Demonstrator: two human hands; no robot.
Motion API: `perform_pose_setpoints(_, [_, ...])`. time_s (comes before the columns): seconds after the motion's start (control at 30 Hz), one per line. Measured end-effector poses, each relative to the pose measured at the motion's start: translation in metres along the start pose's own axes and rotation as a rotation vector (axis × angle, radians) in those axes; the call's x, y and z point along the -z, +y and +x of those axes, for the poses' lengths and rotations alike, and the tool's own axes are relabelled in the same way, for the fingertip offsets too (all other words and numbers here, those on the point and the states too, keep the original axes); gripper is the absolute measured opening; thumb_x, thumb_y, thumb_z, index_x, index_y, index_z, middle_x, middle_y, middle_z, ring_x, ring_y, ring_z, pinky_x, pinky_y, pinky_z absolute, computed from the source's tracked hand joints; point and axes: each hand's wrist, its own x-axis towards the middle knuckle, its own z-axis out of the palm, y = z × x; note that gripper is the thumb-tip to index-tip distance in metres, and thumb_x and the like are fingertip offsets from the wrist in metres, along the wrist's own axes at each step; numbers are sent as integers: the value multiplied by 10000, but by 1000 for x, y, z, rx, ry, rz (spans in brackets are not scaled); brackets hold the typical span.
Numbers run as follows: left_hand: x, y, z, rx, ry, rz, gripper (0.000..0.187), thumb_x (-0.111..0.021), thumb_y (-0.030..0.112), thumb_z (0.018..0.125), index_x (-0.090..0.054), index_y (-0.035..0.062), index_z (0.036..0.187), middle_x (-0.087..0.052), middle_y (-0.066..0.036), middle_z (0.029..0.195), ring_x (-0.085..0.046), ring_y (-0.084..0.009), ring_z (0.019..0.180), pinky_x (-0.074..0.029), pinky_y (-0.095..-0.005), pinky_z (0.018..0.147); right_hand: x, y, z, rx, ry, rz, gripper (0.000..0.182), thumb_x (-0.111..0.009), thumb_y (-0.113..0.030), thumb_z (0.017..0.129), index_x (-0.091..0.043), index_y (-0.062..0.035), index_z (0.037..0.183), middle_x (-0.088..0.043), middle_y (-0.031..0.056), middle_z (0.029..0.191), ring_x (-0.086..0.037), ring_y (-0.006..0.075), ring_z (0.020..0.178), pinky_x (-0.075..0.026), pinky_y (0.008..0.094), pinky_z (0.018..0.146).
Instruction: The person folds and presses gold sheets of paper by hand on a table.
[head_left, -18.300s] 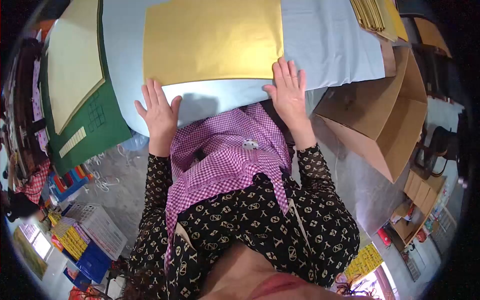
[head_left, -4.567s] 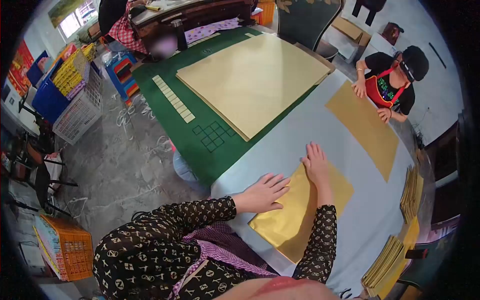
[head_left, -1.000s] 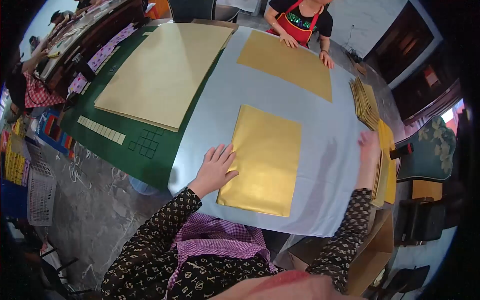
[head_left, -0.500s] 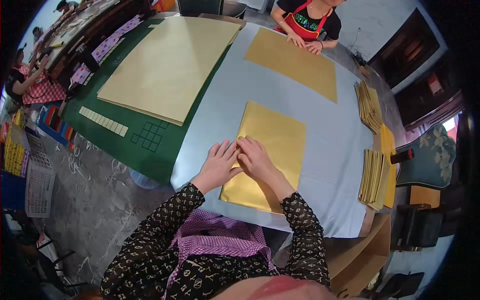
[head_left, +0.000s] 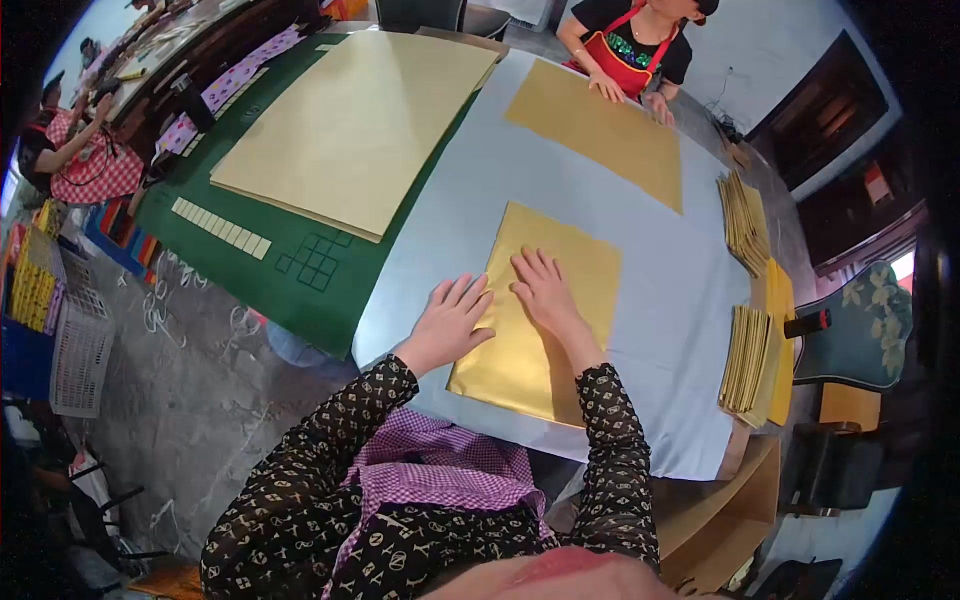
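Observation:
A gold sheet, seemingly folded over, lies flat on the pale cloth in front of me. On its left edge rests my left hand, fingers spread and thumb pointing right. My right hand lies flat on the sheet's upper middle, its fingers stretched toward the far side. Neither hand grips anything. Across the table lies another gold sheet, unfolded and duller, with a co-worker's hands at its far edge.
A stack of large cream sheets covers much of the green mat on the left. Folded gold bundles stand along the right edge, with more bundles behind them. A floral chair is at the right.
My right hand has slid right and away from my left across the gold sheet; they were together at its left edge. The co-worker's hands have moved apart. The view has shifted slightly.

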Motion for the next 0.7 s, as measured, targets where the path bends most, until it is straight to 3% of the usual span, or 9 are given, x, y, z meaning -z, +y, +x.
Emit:
perform_pose_setpoints(0.33, [1, 0, -1, -3, -11, -8, 610, -592, 408, 886, -436, 59, 1361, -365, -163, 1472, -320, -359, 1363, -229, -498, 1111, 11, 44, -51, -204, -18, -21, 502, -483, -355, 940, -431, -154, 1398, -347, 95, 1502, -268, 326, 1399, -215, 489, 1134])
perform_pose_setpoints(0.4, [6, -3, 3, 52, -97, -157, 608, -589, 371, 898, -414, 64, 1392, -346, -170, 1487, -292, -377, 1382, -225, -497, 1119, 7, 43, -55, -186, 2, -28, 498, -477, -341, 942, -430, -146, 1399, -349, 95, 1501, -279, 320, 1392, -219, 484, 1129])
perform_pose_setpoints(0.5, [15, -12, 12, 179, -47, -338, 619, -580, 336, 916, -371, 71, 1434, -310, -176, 1512, -274, -374, 1400, -229, -470, 1133, 1, 45, -55, -156, 75, -91, 477, -469, -318, 931, -452, -119, 1365, -383, 110, 1475, -308, 314, 1369, -238, 479, 1112])
perform_pose_setpoints(0.63, [144, 29, 35, -127, 194, -605, 690, -567, 410, 937, -317, 43, 1466, -299, -170, 1526, -308, -286, 1404, -238, -393, 1141, 5, 39, -56, -174, 65, -99, 474, -458, -318, 938, -448, -130, 1373, -388, 102, 1474, -307, 307, 1371, -238, 470, 1117])
perform_pose_setpoints(0.7, [207, 59, 36, -283, 285, -831, 760, -588, 443, 924, -301, -24, 1451, -345, -202, 1490, -369, -296, 1363, -289, -398, 1114, 3, 42, -54, -169, 64, -102, 476, -457, -321, 940, -445, -134, 1377, -386, 94, 1476, -308, 306, 1371, -236, 468, 1120])
